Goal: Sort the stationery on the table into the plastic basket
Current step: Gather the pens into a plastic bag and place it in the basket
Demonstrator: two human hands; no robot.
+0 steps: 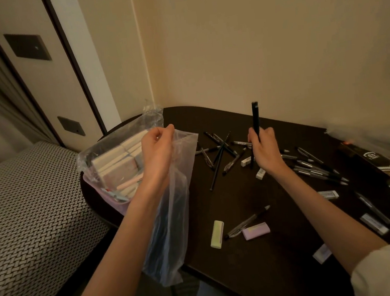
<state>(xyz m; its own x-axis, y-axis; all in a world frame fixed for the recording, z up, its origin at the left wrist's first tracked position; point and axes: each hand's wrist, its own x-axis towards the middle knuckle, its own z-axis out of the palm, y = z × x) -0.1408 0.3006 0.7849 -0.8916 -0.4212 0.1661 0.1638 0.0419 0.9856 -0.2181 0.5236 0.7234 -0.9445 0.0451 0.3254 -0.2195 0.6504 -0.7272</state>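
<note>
clear plastic of a bag (pixel 170 199) is pinched at its rim by the left hand (pixel 158 152) and held up beside the basket (pixel 112 201) at the table's (pixel 262 257) left edge, while a black pen (pixel 256 121) is gripped upright in the closed right hand (pixel 266 149). the bag's mouth should be kept wide and the pen lowered tip-first into it, it is judged. many pens (pixel 221 152) and erasers (pixel 217 234) are left scattered on the table.
</note>
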